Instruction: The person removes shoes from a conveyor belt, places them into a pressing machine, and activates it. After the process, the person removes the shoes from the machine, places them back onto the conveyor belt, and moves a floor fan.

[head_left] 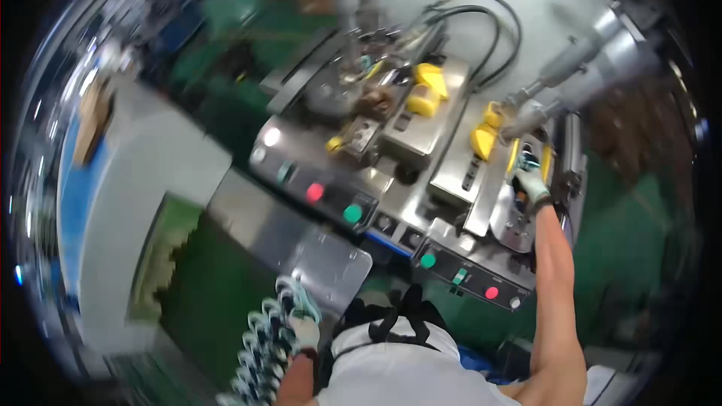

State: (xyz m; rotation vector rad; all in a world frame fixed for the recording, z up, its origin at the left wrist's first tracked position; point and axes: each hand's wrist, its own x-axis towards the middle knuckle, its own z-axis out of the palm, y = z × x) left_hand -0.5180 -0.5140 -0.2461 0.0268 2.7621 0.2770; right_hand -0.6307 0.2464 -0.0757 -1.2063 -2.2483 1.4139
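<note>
My left hand [304, 330], in a pale glove with a dark cuff, is closed on a row of looped parts [263, 338] down at my left side, just beside my white top [398, 372]. Each part shows a glossy loop, whitish to pale blue-green, against a dark, nearly black body; the loops overlap like the turns of a loose coil and lean the same way. Blur softens their edges (I cannot count them).

My right arm is stretched out, and my right hand [532, 183], gloved the same way, is at the right-hand metal station [514, 219]. Its fingers are at a small dark piece with pale blue touches [529, 155], which sits between two yellow strips; I cannot tell whether they grip it or only touch it. Left of that hand stands a yellow part [483, 141] on a steel housing [456, 177], and nearer me a dark control panel [470, 277] carries green and red buttons.
</note>
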